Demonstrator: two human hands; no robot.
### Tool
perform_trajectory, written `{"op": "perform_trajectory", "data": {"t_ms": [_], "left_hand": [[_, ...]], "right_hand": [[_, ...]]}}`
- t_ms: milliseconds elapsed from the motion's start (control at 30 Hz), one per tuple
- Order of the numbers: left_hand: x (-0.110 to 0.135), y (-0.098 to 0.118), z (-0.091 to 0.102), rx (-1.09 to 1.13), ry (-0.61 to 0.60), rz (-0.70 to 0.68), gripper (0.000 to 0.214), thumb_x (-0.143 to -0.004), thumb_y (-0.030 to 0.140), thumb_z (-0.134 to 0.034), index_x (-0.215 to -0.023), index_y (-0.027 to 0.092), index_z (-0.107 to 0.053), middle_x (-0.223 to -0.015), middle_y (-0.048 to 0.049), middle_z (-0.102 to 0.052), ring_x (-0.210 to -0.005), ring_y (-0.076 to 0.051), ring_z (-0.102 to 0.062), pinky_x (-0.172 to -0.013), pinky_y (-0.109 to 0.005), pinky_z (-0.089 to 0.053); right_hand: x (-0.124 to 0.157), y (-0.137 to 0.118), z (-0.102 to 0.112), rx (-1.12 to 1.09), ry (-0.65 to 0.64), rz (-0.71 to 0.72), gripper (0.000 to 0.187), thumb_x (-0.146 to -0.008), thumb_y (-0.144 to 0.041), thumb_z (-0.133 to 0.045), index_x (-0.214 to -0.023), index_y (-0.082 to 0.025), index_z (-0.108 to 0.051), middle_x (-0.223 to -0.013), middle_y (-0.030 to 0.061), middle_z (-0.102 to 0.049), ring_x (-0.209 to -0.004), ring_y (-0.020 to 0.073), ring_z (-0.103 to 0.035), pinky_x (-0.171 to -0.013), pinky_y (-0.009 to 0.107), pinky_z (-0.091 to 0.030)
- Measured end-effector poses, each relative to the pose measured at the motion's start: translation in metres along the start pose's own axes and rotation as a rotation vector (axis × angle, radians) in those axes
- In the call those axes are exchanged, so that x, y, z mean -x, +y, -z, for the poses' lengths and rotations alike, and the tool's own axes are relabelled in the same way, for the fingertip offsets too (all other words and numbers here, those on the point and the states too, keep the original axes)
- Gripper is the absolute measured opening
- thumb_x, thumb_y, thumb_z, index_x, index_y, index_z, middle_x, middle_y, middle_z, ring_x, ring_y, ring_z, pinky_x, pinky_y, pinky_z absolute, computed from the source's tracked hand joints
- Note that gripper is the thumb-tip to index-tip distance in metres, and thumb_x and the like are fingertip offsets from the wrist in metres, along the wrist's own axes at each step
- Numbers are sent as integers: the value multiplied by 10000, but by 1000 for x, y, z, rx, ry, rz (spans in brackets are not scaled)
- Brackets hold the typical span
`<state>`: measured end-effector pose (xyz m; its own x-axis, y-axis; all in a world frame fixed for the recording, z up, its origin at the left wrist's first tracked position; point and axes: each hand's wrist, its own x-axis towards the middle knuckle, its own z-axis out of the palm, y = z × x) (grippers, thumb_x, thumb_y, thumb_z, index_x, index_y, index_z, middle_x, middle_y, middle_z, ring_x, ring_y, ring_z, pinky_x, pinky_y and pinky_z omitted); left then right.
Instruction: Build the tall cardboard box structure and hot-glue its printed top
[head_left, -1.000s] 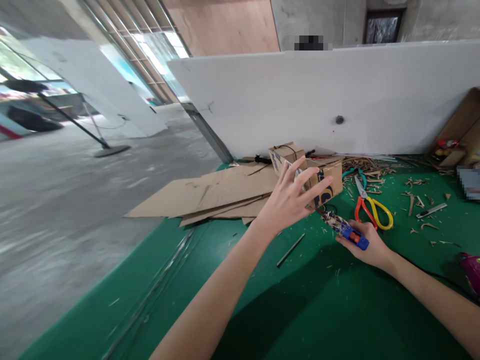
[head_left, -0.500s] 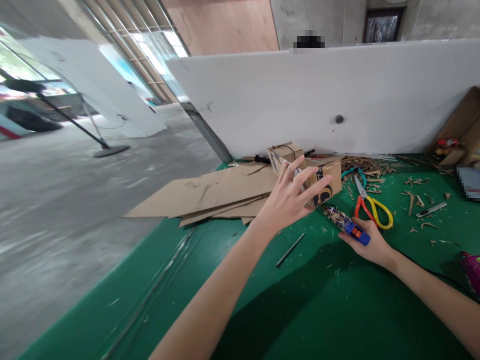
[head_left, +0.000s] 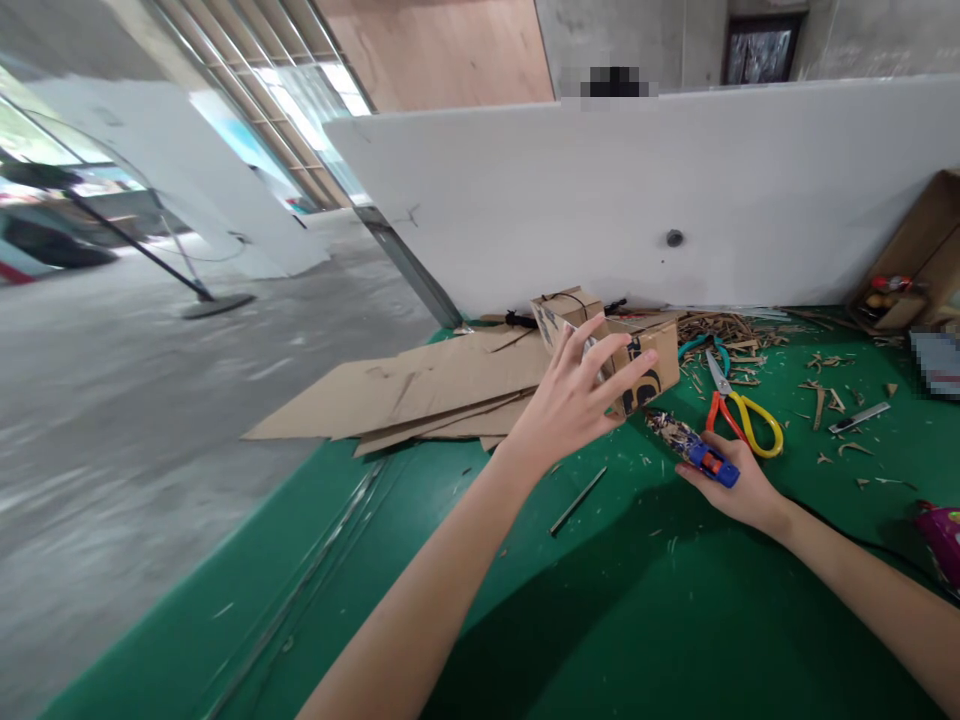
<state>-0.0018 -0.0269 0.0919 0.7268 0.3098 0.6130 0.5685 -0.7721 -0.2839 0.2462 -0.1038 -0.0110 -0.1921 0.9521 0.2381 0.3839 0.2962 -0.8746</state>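
My left hand (head_left: 574, 400) grips a small cardboard box construction (head_left: 651, 362) with black print, its fingers spread across the near side. The part under my palm is hidden. In my right hand (head_left: 739, 488) is a blue glue gun (head_left: 709, 460) with an orange part, its front end crusted with bits of debris. That front end points up and left, close to the lower edge of the box; whether they touch I cannot tell. Just beyond my right hand lie scissors (head_left: 739, 405) with one red and one yellow handle.
Flat cardboard sheets (head_left: 427, 385) lie at the left on the green table (head_left: 600, 620). A thin dark rod (head_left: 577, 500) rests near my left wrist. Cardboard scraps (head_left: 731, 332), teal-handled pliers (head_left: 720, 350) and a utility blade (head_left: 859, 417) are at the right. A white panel (head_left: 525, 200) stands behind.
Both hands keep their hold and nearly the same pose. The whole view has shifted slightly, so everything appears a little further left.
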Motion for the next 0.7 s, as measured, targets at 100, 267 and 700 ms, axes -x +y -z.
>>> {"op": "perform_trajectory", "data": {"t_ms": [100,267,700], "left_hand": [[1,-1,-1,-1,-1,2,983,-825,234,-743,-1587,343,-133,-1431,-143,-403,-1470,-430,-288,-1156,-664,-368],[1,-3,0,-1,0,5,1003,-828,244,-750,-1592,357,-111,-1433,-133,-396,-1472,-424,-288,-1162,-660,-366],[0,-1,3,-22,-14,-3,990,-808,252,-776,-1581,324,-161,-1423,-147,-392,-1456,-443,-299,-1153,-673,-377]], "right_hand": [[0,2,0,5,11,-26,351,-861,-501,-687,-753,-205,-530,-608,-39,-513,-520,103,-446,-505,264,-338],[0,-1,1,3,21,-49,343,-859,-504,-679,-762,-202,-548,-604,-42,-489,-517,103,-427,-501,269,-320],[2,-3,1,-3,64,-65,336,-851,-511,-683,-878,-177,-658,-645,-13,-586,-524,110,-461,-506,260,-374]]}}
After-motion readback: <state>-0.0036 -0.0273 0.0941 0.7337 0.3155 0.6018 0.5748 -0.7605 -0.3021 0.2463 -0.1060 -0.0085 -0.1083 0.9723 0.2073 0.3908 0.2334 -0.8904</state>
